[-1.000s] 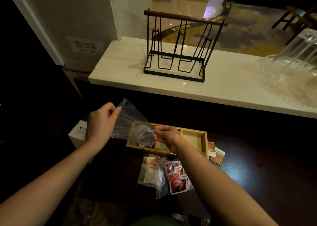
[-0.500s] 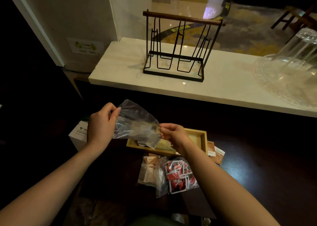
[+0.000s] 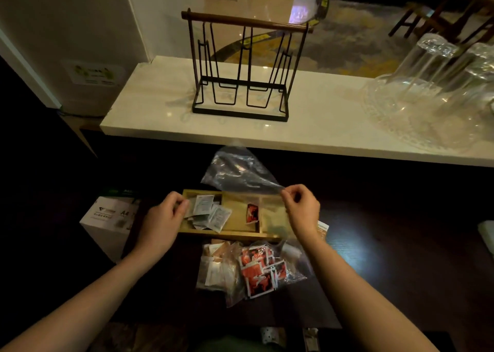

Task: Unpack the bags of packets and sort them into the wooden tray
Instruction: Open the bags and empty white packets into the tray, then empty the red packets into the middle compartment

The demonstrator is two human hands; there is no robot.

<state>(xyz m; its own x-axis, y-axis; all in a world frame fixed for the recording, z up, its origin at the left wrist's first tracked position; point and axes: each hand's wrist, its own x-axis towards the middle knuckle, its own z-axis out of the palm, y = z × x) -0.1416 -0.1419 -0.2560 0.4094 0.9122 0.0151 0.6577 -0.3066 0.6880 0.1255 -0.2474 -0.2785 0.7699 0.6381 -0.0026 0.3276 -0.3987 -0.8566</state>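
The wooden tray (image 3: 230, 234) lies on the dark table between my hands. Several white packets (image 3: 211, 214) are heaped in its left compartment, and one red packet (image 3: 251, 212) leans in the middle one. My right hand (image 3: 302, 210) pinches a corner of a clear plastic bag (image 3: 238, 172), which hangs slack and looks empty above the tray's far side. My left hand (image 3: 163, 220) is at the tray's left end, fingertips against the white pile. Whether it grips a packet is unclear. In front of the tray lie a bag of red packets (image 3: 260, 271) and a bag of pale packets (image 3: 219, 268).
A white paper box (image 3: 112, 218) stands left of the tray. Loose tan packets (image 3: 322, 228) lie at the tray's right end. Behind, a marble counter (image 3: 165, 121) carries a black wire rack (image 3: 240, 65) and upturned glasses (image 3: 427, 65) at the right.
The white packets have dropped from the bag into the left compartment. My left hand let go of the bag and came down to the tray. My right hand moved right with the bag.
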